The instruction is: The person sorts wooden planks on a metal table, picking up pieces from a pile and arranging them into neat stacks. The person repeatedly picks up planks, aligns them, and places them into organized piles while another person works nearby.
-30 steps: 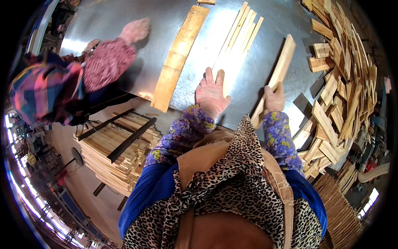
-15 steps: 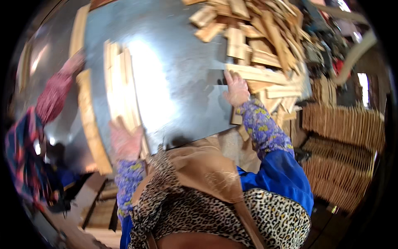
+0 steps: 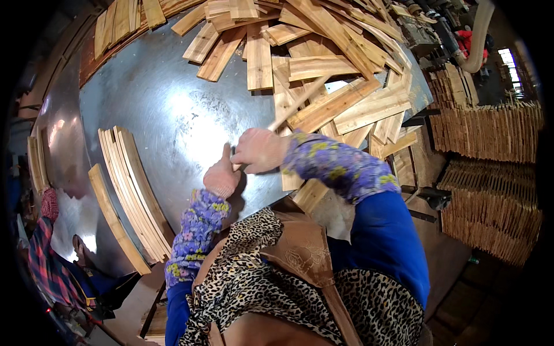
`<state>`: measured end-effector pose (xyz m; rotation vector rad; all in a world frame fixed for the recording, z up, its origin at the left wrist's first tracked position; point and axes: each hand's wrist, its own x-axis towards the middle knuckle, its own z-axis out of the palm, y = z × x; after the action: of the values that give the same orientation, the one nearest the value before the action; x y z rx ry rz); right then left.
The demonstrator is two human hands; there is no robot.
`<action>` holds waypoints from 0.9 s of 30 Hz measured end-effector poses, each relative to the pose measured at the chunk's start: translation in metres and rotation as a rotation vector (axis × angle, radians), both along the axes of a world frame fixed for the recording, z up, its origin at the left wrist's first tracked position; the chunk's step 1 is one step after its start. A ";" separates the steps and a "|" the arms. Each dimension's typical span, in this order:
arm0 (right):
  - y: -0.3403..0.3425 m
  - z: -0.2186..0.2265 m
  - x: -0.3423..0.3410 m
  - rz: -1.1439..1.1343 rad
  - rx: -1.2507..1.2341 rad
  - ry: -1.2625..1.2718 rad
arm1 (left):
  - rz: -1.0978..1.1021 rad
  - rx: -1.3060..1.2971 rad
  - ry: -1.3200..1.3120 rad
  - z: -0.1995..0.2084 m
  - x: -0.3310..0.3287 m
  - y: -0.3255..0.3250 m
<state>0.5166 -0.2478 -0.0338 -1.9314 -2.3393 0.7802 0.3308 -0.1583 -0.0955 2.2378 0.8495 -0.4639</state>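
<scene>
Near the middle of the metal table, my right hand (image 3: 259, 151) is closed around a thin wooden slat (image 3: 301, 102). The slat is turned edge-on and slants from the pile's near side down to my left hand. Close beside it, my left hand (image 3: 222, 176) pinches the slat's near end, with one digit sticking up; part of the grip is hidden. A heap of loose wooden slats (image 3: 259, 60) covers the far and right part of the table. To the left lies a row of slats side by side (image 3: 130, 190), apart from my left hand.
One separate slat (image 3: 117, 216) lies left of the row. A co-worker's hand (image 3: 49, 199) rests near slats at the far left. Stacked wood bundles (image 3: 487, 132) stand on the right, below a pale hose (image 3: 479, 43). More slats (image 3: 121, 26) lie at the far left.
My left hand has left the slat row and moved right. My right hand has moved left from the pile with a slat. The view has shifted, and the co-worker's hand has drawn away.
</scene>
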 end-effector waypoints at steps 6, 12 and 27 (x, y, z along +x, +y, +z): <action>-0.114 -0.031 0.216 -0.938 0.328 -0.378 | 0.138 -0.157 -0.040 0.009 -0.118 -0.030; -0.115 -0.097 0.325 -0.821 0.160 -0.641 | 0.518 -0.307 -0.255 -0.016 -0.193 -0.071; 0.052 0.120 0.249 -0.490 0.910 -0.066 | 0.658 0.847 0.370 -0.006 -0.257 -0.050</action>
<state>0.7658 -0.1960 0.0867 -1.8952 -1.6209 -0.3410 0.0741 -0.2088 -0.1012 2.3855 2.2049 -0.2059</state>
